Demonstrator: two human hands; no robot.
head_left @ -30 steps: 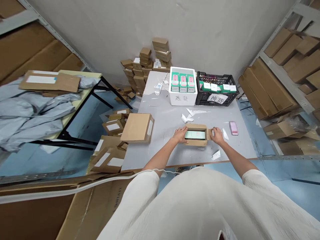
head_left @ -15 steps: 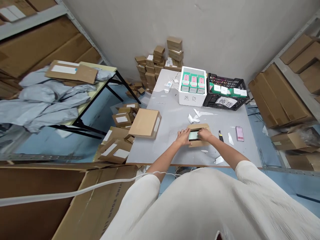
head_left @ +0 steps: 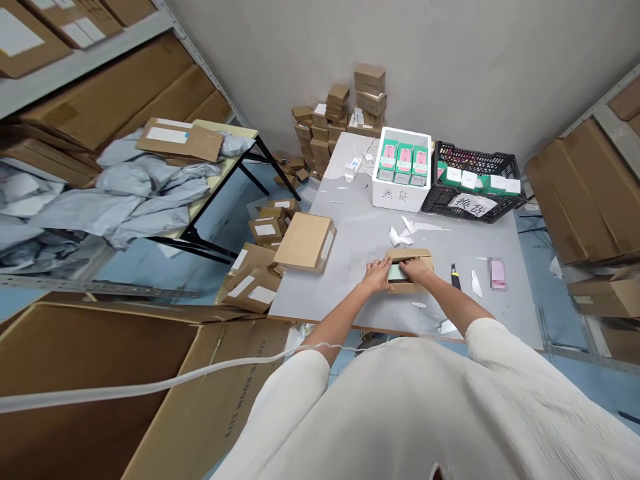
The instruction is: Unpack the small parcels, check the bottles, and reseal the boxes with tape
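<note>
A small cardboard box [head_left: 410, 289] lies on the grey table near its front edge, with its top flaps open. A pale green box [head_left: 397, 273] sits inside it, partly covered by my fingers. My left hand [head_left: 377, 274] grips the left end of the cardboard box, its thumb on the near side. Reaching in from the right, my right hand [head_left: 415, 269] has its fingers curled at the right part of the pale green box; the fingertips are hidden. A black and yellow utility knife [head_left: 455, 277] rests to the right of my right forearm.
Torn white paper scraps [head_left: 399, 236] lie beyond the box. A white foam bin [head_left: 401, 199] and a black crate [head_left: 475, 208] hold green boxes at the back. A closed carton [head_left: 304, 241] stands left, a pink item [head_left: 497, 274] right. A white cable [head_left: 200, 369] crosses low in front.
The whole view has shifted, so the table sits further right. My fingers have closed in over the pale green box, and less of it shows.
</note>
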